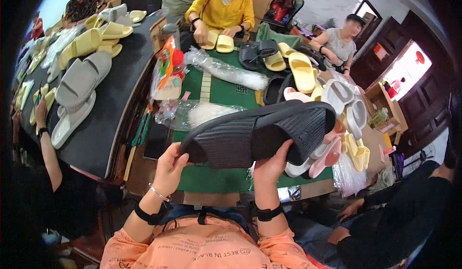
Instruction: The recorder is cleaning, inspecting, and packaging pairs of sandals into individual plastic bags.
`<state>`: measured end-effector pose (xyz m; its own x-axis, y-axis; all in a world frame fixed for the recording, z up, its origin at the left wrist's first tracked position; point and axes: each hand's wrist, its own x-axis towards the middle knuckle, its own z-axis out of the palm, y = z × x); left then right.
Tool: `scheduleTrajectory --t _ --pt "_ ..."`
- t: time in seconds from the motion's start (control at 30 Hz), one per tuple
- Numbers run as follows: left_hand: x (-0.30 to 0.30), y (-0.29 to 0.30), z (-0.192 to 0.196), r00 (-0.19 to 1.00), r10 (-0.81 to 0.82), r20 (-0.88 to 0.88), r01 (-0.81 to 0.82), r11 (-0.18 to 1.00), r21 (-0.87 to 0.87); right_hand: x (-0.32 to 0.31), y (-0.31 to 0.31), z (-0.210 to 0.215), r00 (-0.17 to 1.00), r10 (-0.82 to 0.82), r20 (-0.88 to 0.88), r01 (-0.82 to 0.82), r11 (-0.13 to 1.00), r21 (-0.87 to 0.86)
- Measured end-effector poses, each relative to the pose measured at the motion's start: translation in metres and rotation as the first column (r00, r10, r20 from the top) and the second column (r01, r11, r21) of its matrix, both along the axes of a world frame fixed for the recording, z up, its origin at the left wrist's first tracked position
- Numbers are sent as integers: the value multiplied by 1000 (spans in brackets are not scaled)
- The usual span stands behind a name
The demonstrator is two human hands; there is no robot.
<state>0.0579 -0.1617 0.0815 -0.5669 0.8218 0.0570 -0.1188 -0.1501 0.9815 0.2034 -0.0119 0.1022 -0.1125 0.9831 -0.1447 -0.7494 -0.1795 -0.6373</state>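
Note:
A pair of black slippers (pixel 219 146) with ribbed straps is held up over the green table mat, the two overlapping lengthwise. My left hand (pixel 169 169) pinches their left end between thumb and fingers. On the near side, toward the right, my right hand (pixel 273 167) grips the same pair, its thumb up against a strap and its other fingers partly hidden. Just beyond the slippers lies a clear plastic bag bundle (pixel 199 112). Pink slippers (pixel 327 156) rest close to the right of the held pair.
Loose slippers, including a yellow one (pixel 302 71) and white ones (pixel 339 96), are piled at the right. Grey slippers (pixel 82 83) stand on a black table at the left. A jar with a red lid (pixel 177 63) stands behind. Co-workers sit around the tables.

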Motion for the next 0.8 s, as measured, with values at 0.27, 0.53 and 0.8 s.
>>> scheduleTrajectory --t 0.27,0.53,0.8 --pt "-16 -16 -15 886 460 -52 -463 878 -125 -8 13 19 993 -74 -89 77 996 41" --pt "-72 -2 13 897 421 -131 -427 904 -17 32 48 14 947 286 146 -302 948 99" --pt "-107 85 8 977 26 -213 -34 999 -31 11 -13 -21 352 -231 907 -910 143 389"
